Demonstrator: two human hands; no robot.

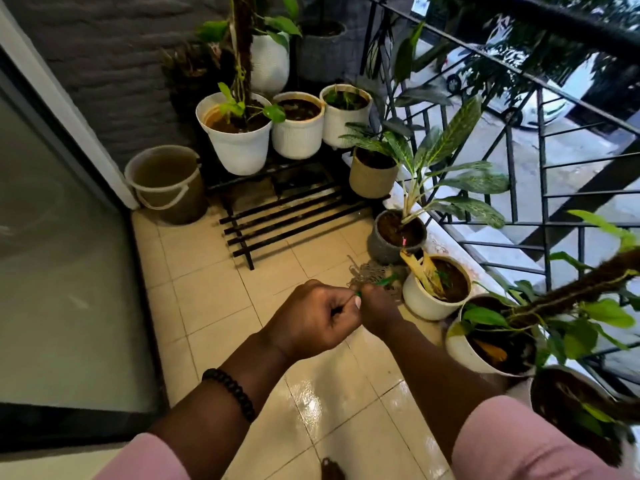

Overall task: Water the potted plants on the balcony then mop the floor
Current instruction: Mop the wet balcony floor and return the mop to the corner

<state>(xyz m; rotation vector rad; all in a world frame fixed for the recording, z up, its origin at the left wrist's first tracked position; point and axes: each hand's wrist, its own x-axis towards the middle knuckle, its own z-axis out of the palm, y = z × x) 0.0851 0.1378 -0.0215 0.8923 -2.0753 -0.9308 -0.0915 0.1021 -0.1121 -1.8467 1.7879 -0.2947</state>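
Black metal railing (540, 188) along balcony's right edge. White car (540, 105) parked on street beyond it. Dark grey textured wall (114, 57) at far left corner. Glass sliding door (52, 271) along left edge, white frame (69, 109) beside wall. Black beaded bracelet (230, 393) on wrist.

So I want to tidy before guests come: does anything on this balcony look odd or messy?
The floor tiles by the person's feet shine wet. A white pot by the railing holds a dry yellow husk leaning over its rim.
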